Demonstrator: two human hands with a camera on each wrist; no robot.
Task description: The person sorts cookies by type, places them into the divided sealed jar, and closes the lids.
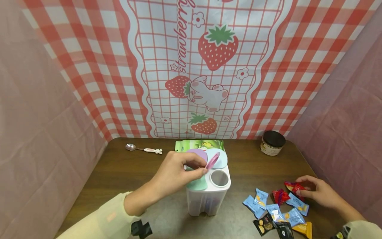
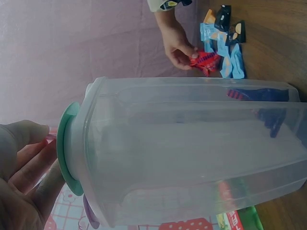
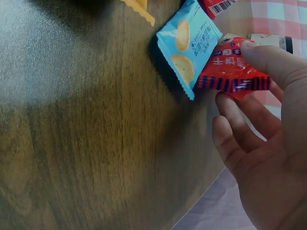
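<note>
My left hand [image 1: 179, 168] pinches a small pink round lid [image 1: 213, 160], tilted up above a clear storage container [image 1: 206, 203] with a white top. Beneath that lid the round opening [image 1: 219, 178] is uncovered. Purple [image 1: 198, 153], light blue [image 1: 219, 158] and mint green [image 1: 197, 184] lids cover other parts of the top. Inside the container, dark blue packets [image 2: 273, 98] lie at the bottom. At the right, my right hand [image 1: 320, 194] holds a red snack packet [image 3: 235, 64] between thumb and fingers, beside a blue packet [image 3: 189, 48].
Around the right hand lie another red packet [image 1: 280, 197], several blue packets [image 1: 260, 198], black ones [image 1: 264, 224] and a yellow one [image 1: 303, 229]. A black-lidded jar [image 1: 273, 143] stands at the back right, a spoon [image 1: 143, 149] back left. A green bag [image 1: 191, 145] is behind the container.
</note>
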